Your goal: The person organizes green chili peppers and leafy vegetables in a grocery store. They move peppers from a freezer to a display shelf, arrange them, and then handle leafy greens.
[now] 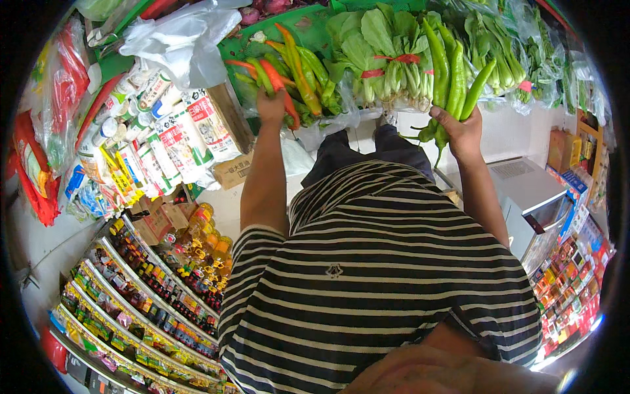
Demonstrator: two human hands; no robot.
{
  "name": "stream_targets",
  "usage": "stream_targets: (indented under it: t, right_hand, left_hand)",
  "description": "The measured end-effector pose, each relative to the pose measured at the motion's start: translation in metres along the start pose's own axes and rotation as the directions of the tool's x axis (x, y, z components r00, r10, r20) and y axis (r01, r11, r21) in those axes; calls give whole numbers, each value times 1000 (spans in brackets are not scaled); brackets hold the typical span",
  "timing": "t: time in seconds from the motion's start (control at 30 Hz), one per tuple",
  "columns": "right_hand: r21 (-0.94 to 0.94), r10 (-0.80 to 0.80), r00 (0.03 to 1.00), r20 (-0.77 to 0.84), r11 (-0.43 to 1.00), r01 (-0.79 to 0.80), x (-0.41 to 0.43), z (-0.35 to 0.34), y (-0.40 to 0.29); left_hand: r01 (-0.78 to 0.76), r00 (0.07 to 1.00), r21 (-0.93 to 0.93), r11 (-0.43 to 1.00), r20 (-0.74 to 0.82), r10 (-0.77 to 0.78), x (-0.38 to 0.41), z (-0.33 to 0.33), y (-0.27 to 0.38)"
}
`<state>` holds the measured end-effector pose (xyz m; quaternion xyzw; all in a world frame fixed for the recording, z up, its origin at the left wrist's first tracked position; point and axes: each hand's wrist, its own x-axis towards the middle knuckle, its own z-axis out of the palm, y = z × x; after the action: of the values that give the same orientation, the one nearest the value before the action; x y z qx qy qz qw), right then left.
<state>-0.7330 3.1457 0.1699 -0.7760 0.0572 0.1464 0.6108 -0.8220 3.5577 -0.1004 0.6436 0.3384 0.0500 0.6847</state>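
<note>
Several long green peppers (pixel 455 79) are held in my right hand (pixel 460 129), tips pointing away from me and stems hanging below the grip. My left hand (pixel 270 106) reaches into a green crate (pixel 315 24) at the upper left, its fingers around a green pepper (pixel 261 74) and against a red pepper (pixel 273 74); the fingertips are partly hidden. Beside it, orange and green peppers (pixel 299 74) lie loose. Bundles of leafy greens (pixel 384 37) tied with red bands stand between my hands.
Clear plastic bags (pixel 184 42) and packs of noodles (pixel 172 133) lie at the left. More leafy greens (pixel 492 54) stretch right along the display. A grey metal appliance (pixel 524 182) stands at the right. Shelves of bottles and packets (pixel 142 305) fill the lower left.
</note>
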Motion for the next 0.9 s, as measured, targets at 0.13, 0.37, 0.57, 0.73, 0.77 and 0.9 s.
stream_targets:
  t: [0.13, 0.37, 0.57, 0.73, 0.77, 0.9]
  right_hand:
    - [83, 93, 995, -33, 992, -90, -14, 9, 10]
    - [307, 125, 987, 105, 939, -152, -8, 33, 1]
    - [400, 7, 986, 166, 913, -74, -15, 63, -47]
    - [506, 24, 990, 138, 857, -91, -21, 53, -31]
    - [513, 42, 995, 92, 854, -83, -24, 45, -26]
    - [546, 135, 991, -25, 832, -99, -36, -8, 4]
  left_hand:
    - [204, 978, -284, 937, 29, -204, -46, 3, 104]
    - [80, 988, -365, 928, 149, -26, -88, 38, 176]
    - [59, 908, -459, 887, 394, 143, -99, 85, 202]
    - [289, 743, -531, 797, 649, 163, -104, 108, 217]
    - [346, 684, -521, 780, 709, 170, -103, 113, 220]
    - [554, 632, -502, 664, 773, 57, -118, 165, 246]
